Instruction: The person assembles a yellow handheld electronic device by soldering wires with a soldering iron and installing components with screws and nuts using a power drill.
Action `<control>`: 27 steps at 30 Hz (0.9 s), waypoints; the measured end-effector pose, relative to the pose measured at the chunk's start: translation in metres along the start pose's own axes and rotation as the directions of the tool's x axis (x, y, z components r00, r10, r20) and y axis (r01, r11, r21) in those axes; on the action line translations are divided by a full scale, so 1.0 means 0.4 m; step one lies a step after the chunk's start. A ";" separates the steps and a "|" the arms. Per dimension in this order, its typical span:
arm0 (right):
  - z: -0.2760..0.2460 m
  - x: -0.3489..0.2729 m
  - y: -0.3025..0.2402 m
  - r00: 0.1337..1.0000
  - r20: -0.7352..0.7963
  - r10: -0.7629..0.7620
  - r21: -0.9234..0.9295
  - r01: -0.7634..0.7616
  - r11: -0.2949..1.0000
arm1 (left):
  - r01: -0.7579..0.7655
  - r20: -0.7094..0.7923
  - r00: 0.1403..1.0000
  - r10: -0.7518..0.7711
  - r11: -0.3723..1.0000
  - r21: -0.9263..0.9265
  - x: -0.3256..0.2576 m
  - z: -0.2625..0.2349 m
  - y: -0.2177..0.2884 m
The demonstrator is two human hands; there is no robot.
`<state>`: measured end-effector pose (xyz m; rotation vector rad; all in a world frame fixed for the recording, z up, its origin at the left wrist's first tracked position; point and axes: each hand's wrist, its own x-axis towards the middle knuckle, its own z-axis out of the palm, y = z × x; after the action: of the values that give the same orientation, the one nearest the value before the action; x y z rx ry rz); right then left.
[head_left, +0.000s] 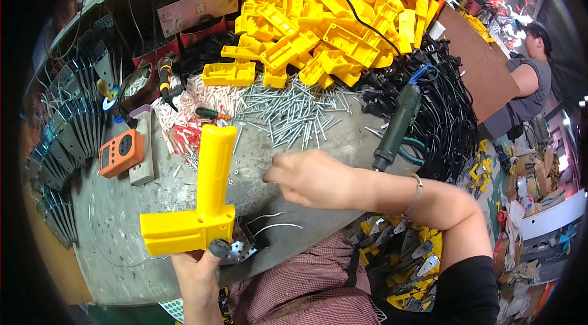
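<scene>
The left hand [197, 270] is clamped on a yellow plastic housing [199, 202], an L-shaped shell gripped at its lower corner, with the thumb, capped in a dark finger cot, pressed against its near edge; one leg of the housing stands upright above the hand and the other juts out to the left. Just right of that thumb, a small metal bracket [241, 250] lies on the grey worktable [122, 227], with two thin white wires [275, 222] curving away from it. The right hand [309, 177] hovers over the table to the right of the upright leg, fingers bunched and pointing left; whether the fingertips pinch anything cannot be told. The two hands are apart, the right one higher and further out than the left. Beyond the right hand spreads a scatter of long silver screws [294, 110], and past those rises a heap of matching yellow housings [324, 18]. To the right of the right wrist, a green electric screwdriver [398, 126] hangs tip down in front of a tangle of black cables [447, 117]. Out to the left of the housing lies an orange meter [121, 151], with a pile of small white and red plugs [184, 123] beyond it.
</scene>
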<state>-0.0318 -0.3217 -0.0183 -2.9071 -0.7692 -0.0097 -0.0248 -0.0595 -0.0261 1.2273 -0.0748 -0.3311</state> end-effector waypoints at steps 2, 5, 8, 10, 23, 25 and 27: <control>-0.080 0.008 -0.049 0.898 -0.378 0.224 0.652 0.087 0.753 | 0.009 -0.024 1.000 -0.008 0.999 0.033 -0.016 -0.002 -0.005; -0.125 -0.006 -0.092 0.818 -0.465 0.340 0.744 0.152 0.651 | 0.018 0.082 0.996 -0.017 1.000 -0.013 0.011 0.028 0.000; -0.130 -0.007 -0.099 0.795 -0.438 0.419 0.780 0.105 0.617 | 0.030 0.177 0.984 -0.017 0.997 -0.071 0.038 0.048 0.019; -0.136 -0.023 -0.081 0.809 -0.448 0.380 0.730 0.086 0.678 | 0.025 0.199 0.980 -0.005 0.995 -0.098 0.036 0.044 0.010; -0.076 0.001 -0.105 0.693 -0.606 0.390 0.752 0.341 0.564 | -0.091 0.402 0.915 0.042 0.991 0.102 0.091 0.010 -0.120; -0.079 -0.009 -0.096 0.680 -0.603 0.418 0.756 0.319 0.572 | -0.107 0.419 0.907 0.042 0.986 0.132 0.099 0.006 -0.126; -0.080 -0.023 -0.095 0.676 -0.592 0.439 0.765 0.300 0.569 | -0.119 0.421 0.906 0.041 0.980 0.159 0.101 -0.007 -0.136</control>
<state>-0.0575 -0.2976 0.0178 -1.7178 -0.3098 -0.6202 0.0030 -0.0847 -0.0825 1.3128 -0.5345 -0.5194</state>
